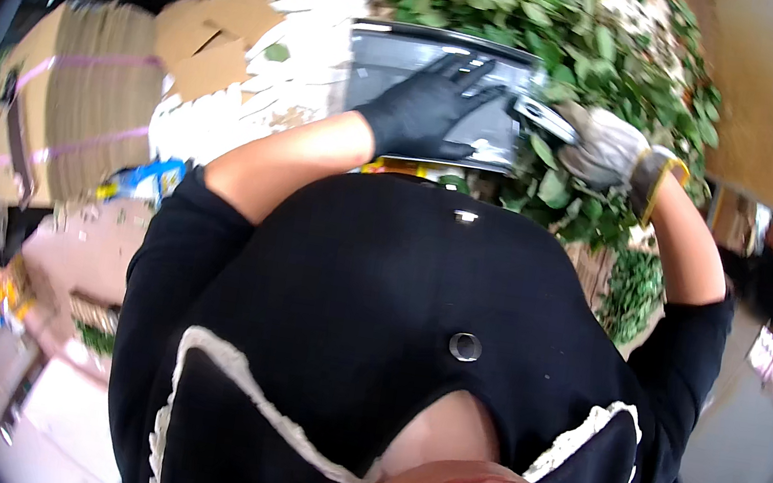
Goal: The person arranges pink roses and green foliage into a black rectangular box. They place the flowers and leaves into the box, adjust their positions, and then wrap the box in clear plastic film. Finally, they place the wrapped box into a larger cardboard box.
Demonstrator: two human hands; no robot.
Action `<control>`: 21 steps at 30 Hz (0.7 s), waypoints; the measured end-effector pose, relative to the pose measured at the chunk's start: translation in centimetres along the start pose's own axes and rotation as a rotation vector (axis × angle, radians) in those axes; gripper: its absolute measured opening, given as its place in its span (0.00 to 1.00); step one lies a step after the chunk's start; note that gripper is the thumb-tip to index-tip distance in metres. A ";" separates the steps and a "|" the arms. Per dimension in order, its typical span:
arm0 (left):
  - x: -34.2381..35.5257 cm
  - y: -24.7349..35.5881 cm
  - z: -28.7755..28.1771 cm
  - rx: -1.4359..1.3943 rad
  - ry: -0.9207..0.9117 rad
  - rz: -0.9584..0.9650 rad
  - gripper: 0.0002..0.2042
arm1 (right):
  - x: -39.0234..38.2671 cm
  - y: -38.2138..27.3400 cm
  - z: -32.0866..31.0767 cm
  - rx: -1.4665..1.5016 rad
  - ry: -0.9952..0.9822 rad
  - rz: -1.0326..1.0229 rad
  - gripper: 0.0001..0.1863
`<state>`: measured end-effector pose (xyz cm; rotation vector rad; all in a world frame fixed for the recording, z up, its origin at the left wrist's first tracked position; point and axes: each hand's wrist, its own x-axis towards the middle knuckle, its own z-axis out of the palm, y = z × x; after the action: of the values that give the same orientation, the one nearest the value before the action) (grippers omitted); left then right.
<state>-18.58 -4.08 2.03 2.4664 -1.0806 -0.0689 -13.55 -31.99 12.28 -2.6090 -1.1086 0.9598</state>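
My left hand [424,113], in a black glove, lies with fingers spread over a dark, shiny rectangular tray [382,63]. My right hand [602,145], in a pale grey glove with a yellow-edged cuff, grips a silver metal tool [542,117] at the tray's right edge; the tool's exact kind is unclear. A thick pile of green leafy stems [499,0] lies beyond the tray and continues around my right hand. White crumpled material [297,31] is left of the tray.
At left are a strapped stack of flat cardboard [95,102], loose cardboard pieces [225,21] and a blue package [148,178]. A tan board [751,105] stands at upper right. A smaller leafy heap [631,296] lies lower right, beside my arm.
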 end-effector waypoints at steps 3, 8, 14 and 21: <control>0.3 0.3 -0.5 -0.028 -0.020 0.035 0.41 | -0.6 1.0 1.0 0.105 0.003 -0.002 0.24; 0.1 0.3 -0.6 -0.056 -0.005 0.017 0.42 | -0.3 -1.0 -0.8 0.148 -0.117 0.117 0.29; 0.0 0.4 -0.1 0.033 0.005 -0.003 0.42 | 0.6 -2.0 -0.7 0.174 -0.149 0.219 0.26; 0.3 0.3 0.2 0.086 0.019 0.016 0.39 | 1.0 -1.2 2.8 -0.131 0.073 0.261 0.23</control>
<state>-18.62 -4.57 2.04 2.5288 -1.1172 0.0065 -15.42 -30.77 10.05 -2.9236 -0.8559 0.8552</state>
